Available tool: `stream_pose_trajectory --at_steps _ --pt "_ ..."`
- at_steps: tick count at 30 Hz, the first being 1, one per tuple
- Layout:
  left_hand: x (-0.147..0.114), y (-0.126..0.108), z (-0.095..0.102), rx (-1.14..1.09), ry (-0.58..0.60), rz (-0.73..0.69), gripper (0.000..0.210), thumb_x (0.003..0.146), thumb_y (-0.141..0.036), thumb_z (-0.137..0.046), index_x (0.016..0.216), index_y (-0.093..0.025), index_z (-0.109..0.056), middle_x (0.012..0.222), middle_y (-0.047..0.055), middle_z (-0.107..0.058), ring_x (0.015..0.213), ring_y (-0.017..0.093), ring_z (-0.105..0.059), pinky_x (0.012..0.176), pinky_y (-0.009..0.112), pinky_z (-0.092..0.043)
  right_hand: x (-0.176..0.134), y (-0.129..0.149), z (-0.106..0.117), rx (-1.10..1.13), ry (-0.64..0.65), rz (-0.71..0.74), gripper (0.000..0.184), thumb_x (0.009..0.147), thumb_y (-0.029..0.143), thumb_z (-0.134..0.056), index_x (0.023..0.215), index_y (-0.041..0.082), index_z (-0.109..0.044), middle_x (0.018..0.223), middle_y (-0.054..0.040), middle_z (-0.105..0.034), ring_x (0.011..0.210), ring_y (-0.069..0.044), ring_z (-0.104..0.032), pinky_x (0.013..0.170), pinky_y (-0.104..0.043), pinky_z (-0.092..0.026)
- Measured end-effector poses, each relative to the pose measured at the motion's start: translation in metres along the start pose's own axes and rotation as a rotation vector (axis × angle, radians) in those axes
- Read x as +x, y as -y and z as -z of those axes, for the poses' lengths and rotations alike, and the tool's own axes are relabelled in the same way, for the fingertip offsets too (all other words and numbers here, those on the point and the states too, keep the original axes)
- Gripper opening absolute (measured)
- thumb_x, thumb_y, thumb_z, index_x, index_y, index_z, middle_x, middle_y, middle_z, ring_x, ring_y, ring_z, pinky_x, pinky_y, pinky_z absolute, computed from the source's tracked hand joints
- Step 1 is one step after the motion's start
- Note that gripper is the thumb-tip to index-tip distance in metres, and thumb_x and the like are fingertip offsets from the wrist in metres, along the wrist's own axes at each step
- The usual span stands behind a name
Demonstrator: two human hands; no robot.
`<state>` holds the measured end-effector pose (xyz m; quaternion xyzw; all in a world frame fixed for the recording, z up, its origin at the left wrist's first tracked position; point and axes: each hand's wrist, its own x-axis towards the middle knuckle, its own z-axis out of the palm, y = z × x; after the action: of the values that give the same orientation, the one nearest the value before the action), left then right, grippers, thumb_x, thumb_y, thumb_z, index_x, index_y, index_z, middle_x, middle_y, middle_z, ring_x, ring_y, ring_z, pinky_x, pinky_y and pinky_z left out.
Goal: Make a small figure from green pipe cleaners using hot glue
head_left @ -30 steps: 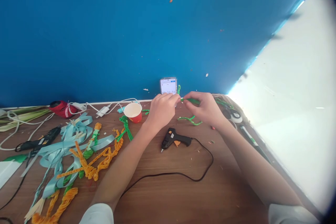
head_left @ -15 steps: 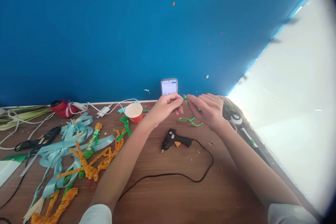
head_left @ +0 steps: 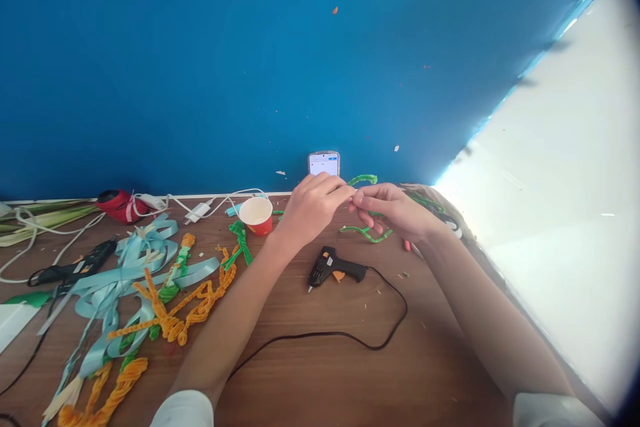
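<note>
Fingertips of my left hand (head_left: 316, 208) and my right hand (head_left: 393, 210) meet in a pinch above the far part of the table. Between them they grip a green pipe cleaner (head_left: 364, 179), whose curved end sticks up behind the fingers; the rest of it is mostly hidden. Below my right hand, another bent green pipe cleaner (head_left: 367, 234) lies on the wood. A black glue gun (head_left: 334, 267) rests on its side nearer to me, nozzle pointing left, below both hands.
A phone (head_left: 324, 163) leans on the blue wall behind my hands. Left of them stand a paper cup (head_left: 256, 213) and a green pipe-cleaner piece (head_left: 241, 243). Farther left lie orange pipe cleaners (head_left: 170, 323), light-blue ribbon (head_left: 107, 277) and a second glue gun (head_left: 80, 268). A black cord (head_left: 320, 332) crosses the table.
My left hand has turned so its back faces up, and my right hand has rolled palm inward. The fingertips now meet, and a curved green end shows above them.
</note>
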<state>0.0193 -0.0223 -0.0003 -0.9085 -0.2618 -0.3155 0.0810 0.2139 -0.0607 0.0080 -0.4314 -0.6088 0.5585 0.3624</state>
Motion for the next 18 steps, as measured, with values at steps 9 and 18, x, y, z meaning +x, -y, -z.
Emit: stream_pose_trajectory --at_steps 9,18 --pt "0.001 -0.007 0.009 -0.16 0.095 0.16 0.024 0.098 -0.028 -0.043 0.1 -0.022 -0.066 0.091 0.003 -0.073 0.085 0.017 -0.065 0.07 0.028 -0.04 -0.011 0.005 -0.008 -0.917 -0.313 0.492 0.024 0.092 0.027 -0.049 0.079 0.017 -0.067 0.056 0.0022 -0.052 0.051 -0.009 -0.038 0.053 -0.027 -0.026" --pt "0.0 0.008 0.029 -1.115 0.634 0.631 0.032 0.095 -0.041 -0.043 0.086 -0.015 -0.059 0.059 -0.001 -0.057 0.046 0.008 -0.045 0.05 0.022 -0.034 -0.002 -0.017 -0.005 -1.481 -0.261 0.811 0.018 0.095 0.021 -0.047 0.091 0.02 -0.065 0.065 -0.002 -0.059 0.064 -0.015 -0.046 0.059 -0.032 -0.027"
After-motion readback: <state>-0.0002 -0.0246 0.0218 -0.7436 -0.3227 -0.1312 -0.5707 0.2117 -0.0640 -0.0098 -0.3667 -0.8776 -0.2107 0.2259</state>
